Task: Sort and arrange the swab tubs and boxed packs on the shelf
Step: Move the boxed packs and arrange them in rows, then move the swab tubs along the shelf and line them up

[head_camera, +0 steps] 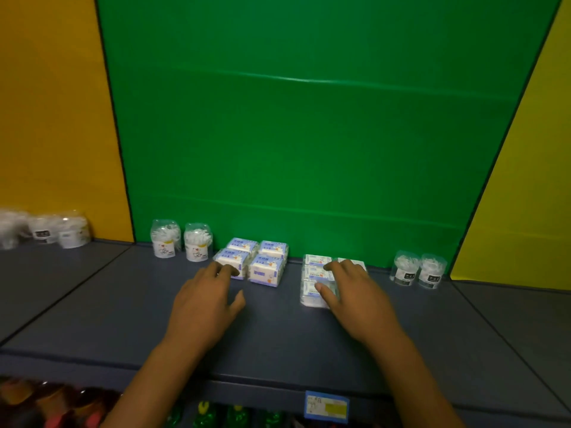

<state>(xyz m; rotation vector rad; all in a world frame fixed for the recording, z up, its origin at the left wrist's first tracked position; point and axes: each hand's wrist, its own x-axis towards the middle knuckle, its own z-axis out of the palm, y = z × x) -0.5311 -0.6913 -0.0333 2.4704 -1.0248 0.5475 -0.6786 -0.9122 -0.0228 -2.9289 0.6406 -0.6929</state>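
Two swab tubs [181, 242] left of boxed packs [253, 261], flat packs [318, 278] right, two tubs [418, 270] rightmost

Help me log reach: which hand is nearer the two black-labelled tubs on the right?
Right. The right hand rests on the flat packs just left of the black-labelled tubs; the left hand is farther left.

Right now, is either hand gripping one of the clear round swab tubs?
No: left hand touches a boxed pack, right hand rests on flat packs.

Blue-grey shelf [123, 304], swab tubs [182, 242], boxed packs [256, 261], flat packs [315, 282]
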